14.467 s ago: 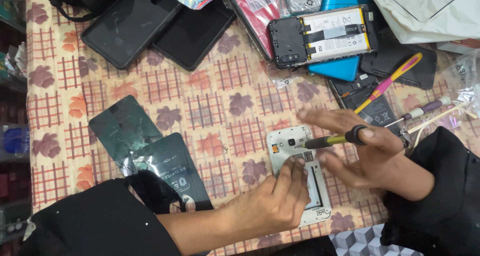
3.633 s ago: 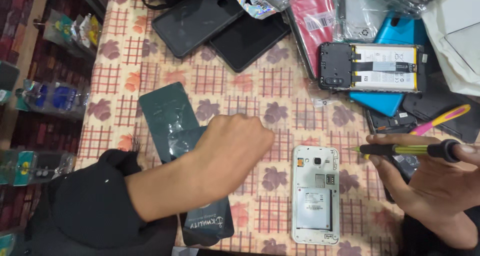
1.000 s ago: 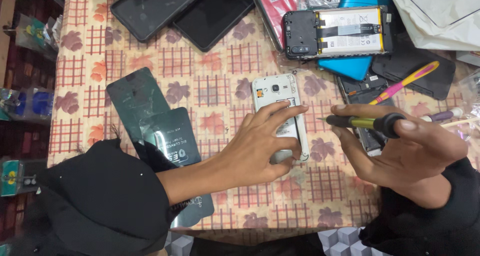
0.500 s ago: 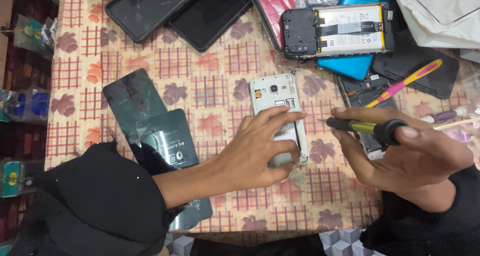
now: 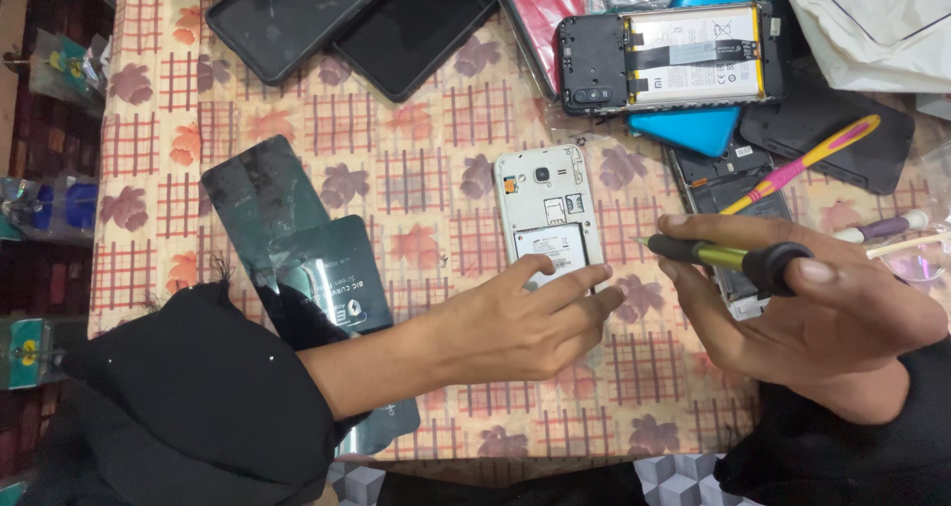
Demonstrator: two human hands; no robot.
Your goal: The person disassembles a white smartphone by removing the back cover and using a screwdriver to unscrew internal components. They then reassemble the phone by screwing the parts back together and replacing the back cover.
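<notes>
A white phone lies face down with its back cover off, at the middle of the checked tablecloth. My left hand rests flat on the phone's near end, fingers spread over the empty battery bay. My right hand holds a screwdriver with a yellow-green shaft and black cap. Its tip points left, just to the right of the phone and apart from it.
Dark green flat packets lie at the left. Two black phones sit at the far left, an opened phone with its battery showing at the far right on a blue cover. A yellow-pink tool and black covers lie right.
Since a second ago the view has shifted slightly. My left hand has slid down to the phone's near end, and my right hand has brought the screwdriver tip closer to the phone.
</notes>
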